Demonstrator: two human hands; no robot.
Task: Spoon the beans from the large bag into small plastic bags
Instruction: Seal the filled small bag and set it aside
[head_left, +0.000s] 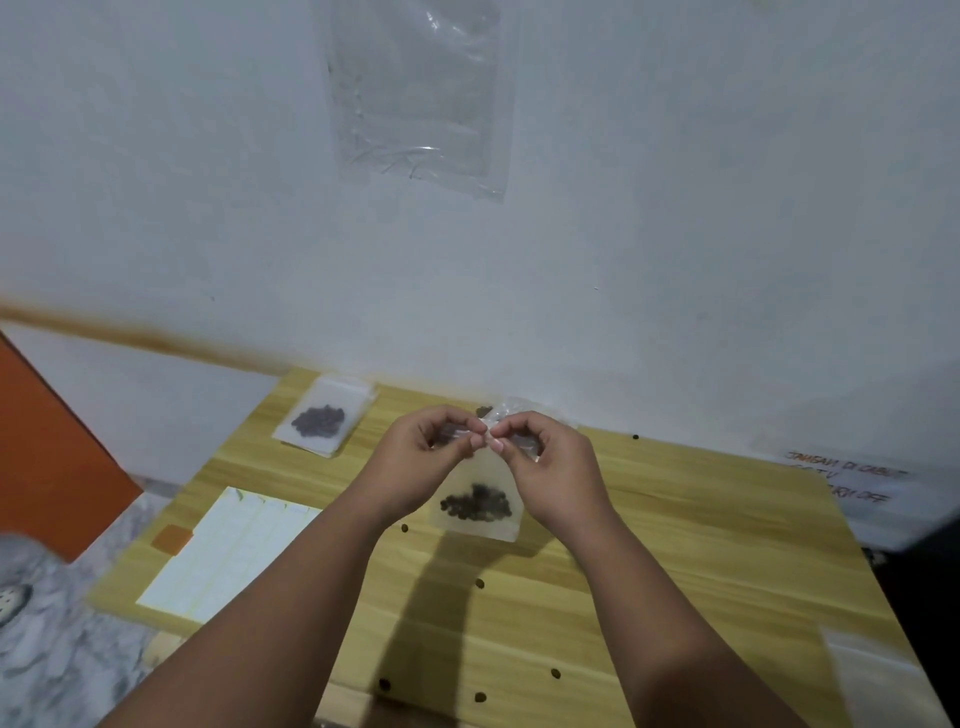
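Sealing step, apparently: your left hand (423, 453) and right hand (548, 460) both pinch the mouth of the small bag (488, 527), beans (475, 505) settled low, over the desk (675, 551); next, press the closure fully shut.

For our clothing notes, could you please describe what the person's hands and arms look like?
The left forearm and right forearm are bare to the frame edge; no sleeves show. The left hand and right hand wear no gloves, and no ring, watch or bracelet is visible. The one nail that shows looks short and unpainted.
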